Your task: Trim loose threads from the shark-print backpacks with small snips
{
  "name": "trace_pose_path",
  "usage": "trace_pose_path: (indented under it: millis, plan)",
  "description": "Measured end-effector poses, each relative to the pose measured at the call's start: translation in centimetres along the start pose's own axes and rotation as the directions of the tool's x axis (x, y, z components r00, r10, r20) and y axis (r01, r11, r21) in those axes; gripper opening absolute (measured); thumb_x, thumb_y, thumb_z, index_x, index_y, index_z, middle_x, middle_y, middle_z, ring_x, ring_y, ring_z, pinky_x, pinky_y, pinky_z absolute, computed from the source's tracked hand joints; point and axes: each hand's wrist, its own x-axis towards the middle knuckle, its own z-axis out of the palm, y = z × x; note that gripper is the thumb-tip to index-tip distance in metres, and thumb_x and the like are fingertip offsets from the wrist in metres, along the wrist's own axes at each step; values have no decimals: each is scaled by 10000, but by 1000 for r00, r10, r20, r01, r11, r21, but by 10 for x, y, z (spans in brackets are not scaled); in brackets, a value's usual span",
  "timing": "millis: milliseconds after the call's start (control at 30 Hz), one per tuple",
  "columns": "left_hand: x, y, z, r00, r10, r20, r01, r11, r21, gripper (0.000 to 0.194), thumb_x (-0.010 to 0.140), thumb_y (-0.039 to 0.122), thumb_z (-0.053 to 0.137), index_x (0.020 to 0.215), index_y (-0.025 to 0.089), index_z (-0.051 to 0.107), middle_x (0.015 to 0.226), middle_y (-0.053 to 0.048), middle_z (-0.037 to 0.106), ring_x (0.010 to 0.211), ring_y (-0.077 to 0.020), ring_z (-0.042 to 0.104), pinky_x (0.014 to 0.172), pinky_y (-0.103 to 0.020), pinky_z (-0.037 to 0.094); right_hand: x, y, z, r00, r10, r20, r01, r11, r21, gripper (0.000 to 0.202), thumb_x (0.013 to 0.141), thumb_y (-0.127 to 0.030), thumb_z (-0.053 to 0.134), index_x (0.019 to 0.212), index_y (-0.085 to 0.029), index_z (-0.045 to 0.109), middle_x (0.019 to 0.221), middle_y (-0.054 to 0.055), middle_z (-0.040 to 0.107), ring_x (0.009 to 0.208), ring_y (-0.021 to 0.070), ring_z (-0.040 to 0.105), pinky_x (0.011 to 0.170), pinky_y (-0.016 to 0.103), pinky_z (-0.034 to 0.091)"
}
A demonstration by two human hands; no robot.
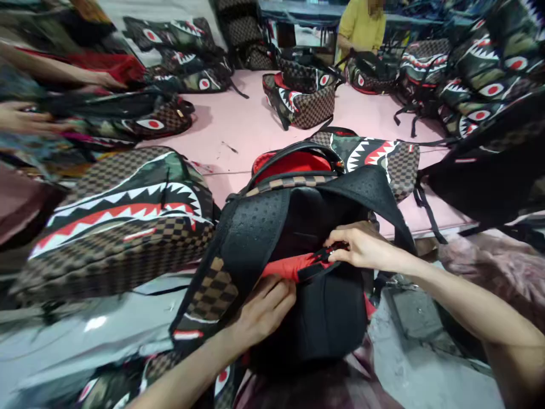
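Note:
A black backpack (327, 318) with checkered trim lies back side up over the near table edge and my lap, its padded straps (255, 227) spread. A pocket in its back panel gapes and shows red lining (289, 266). My left hand (268, 304) is closed on the pocket's near edge at the left, fingers curled over the lining. Higher and to the right, my right hand (355, 245) pinches the zipper end of the same opening. What lies under the fingertips is partly hidden.
A shark-mouth backpack (123, 221) lies close on the left, another (378, 156) just behind. More bags are stacked across the pink table (230, 119). A co-worker's arms (63, 71) handle a bag at upper left; a person in yellow (361, 25) stands at the far side.

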Motion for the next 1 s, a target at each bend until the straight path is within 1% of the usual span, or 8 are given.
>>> trace_pose_path:
  millis: [100, 233, 333, 467, 667, 800, 900, 1000]
  plan:
    - [-14, 11, -4, 999, 40, -10, -39, 996, 82, 232, 862, 61, 390, 930, 126, 603, 828, -11, 612, 843, -153, 550, 807, -270, 406, 4, -11, 9, 994, 11, 110, -13, 1000, 18, 190, 730, -328, 682, 891, -227, 687, 852, -1, 702, 807, 180, 640, 658, 231, 388]
    - [-22, 20, -15, 999, 51, 7, -51, 996, 79, 232, 852, 54, 384, 944, 107, 590, 819, -26, 597, 833, -159, 553, 780, -281, 411, 5, -26, 8, 972, 55, 228, -48, 998, -34, 173, 716, -328, 674, 872, -257, 694, 825, -23, 708, 827, 187, 647, 666, 231, 387]
    - [-28, 24, -17, 997, 70, 39, -73, 994, 82, 241, 858, 62, 362, 941, 110, 583, 786, -22, 586, 765, -141, 553, 761, -281, 424, 2, -37, 8, 959, 81, 271, -69, 996, -54, 176, 718, -321, 659, 880, -261, 692, 820, -26, 707, 830, 188, 647, 680, 232, 389]
    - [-34, 26, -20, 990, 140, 12, -140, 984, 111, 206, 839, 62, 430, 975, 97, 581, 814, -31, 603, 789, -158, 565, 804, -307, 439, -2, -47, 8, 957, 146, 250, -139, 989, -45, 176, 731, -339, 641, 876, -254, 696, 836, -20, 705, 820, 179, 645, 693, 226, 398]
    - [-33, 31, -22, 998, 19, -66, -14, 997, 81, 206, 803, 71, 543, 1002, 93, 586, 853, -21, 622, 877, -170, 578, 834, -304, 439, -3, -55, 13, 956, 172, 237, -155, 984, -89, 157, 735, -332, 634, 856, -253, 695, 790, -14, 701, 800, 184, 641, 739, 244, 394]
    - [-34, 31, -15, 990, -1, -138, 9, 998, 57, 201, 787, 74, 574, 986, 94, 596, 865, -7, 627, 886, -155, 582, 864, -279, 421, -1, -57, 19, 953, 229, 200, -231, 973, -16, 162, 728, -345, 638, 843, -245, 694, 710, -29, 687, 684, 153, 628, 631, 220, 386]
    - [-37, 29, -10, 987, 22, -160, -13, 998, 58, 212, 797, 72, 552, 1006, 86, 584, 882, -21, 625, 897, -164, 587, 871, -294, 427, -1, -56, 19, 952, 242, 189, -254, 966, 41, 163, 725, -342, 638, 842, -244, 696, 708, -36, 686, 655, 138, 623, 590, 208, 375]
    - [-40, 28, -9, 989, 60, -134, -51, 996, 69, 234, 805, 62, 522, 1035, 63, 567, 894, -45, 619, 913, -172, 587, 879, -304, 432, -3, -53, 18, 959, 215, 182, -219, 976, 1, 153, 713, -332, 650, 835, -255, 699, 777, -31, 698, 739, 156, 634, 648, 217, 384]
